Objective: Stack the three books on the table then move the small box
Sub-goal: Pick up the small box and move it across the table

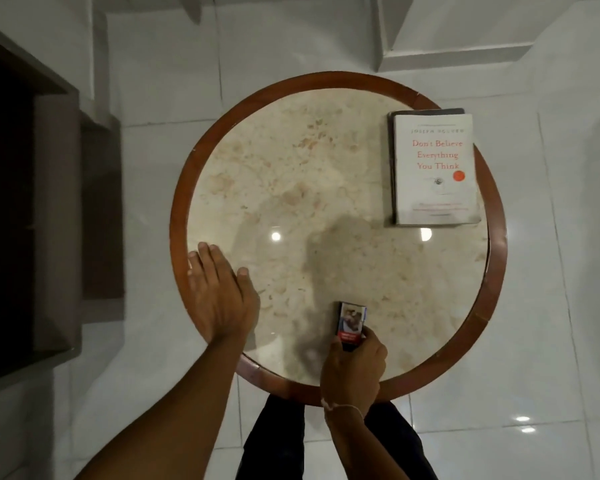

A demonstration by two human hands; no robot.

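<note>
right hand (355, 362) pinches box (352, 325) at near bench (497, 271) edge | left hand (219, 292) flat, spread | books (435, 168) stacked far right, well apart

- Round table (219, 140), wooden rim, pale marbled top, mid-frame; stands on white tiled floor (551, 341).
- Stack of books (433, 168) at upper right of the top, reaching out to the rim. White cover uppermost, red title; dark book edge shows beneath along the left and top.
- Small box (352, 322) at lower centre, near the rim.
- Left hand (219, 292) flat at lower left, over the rim.
</note>
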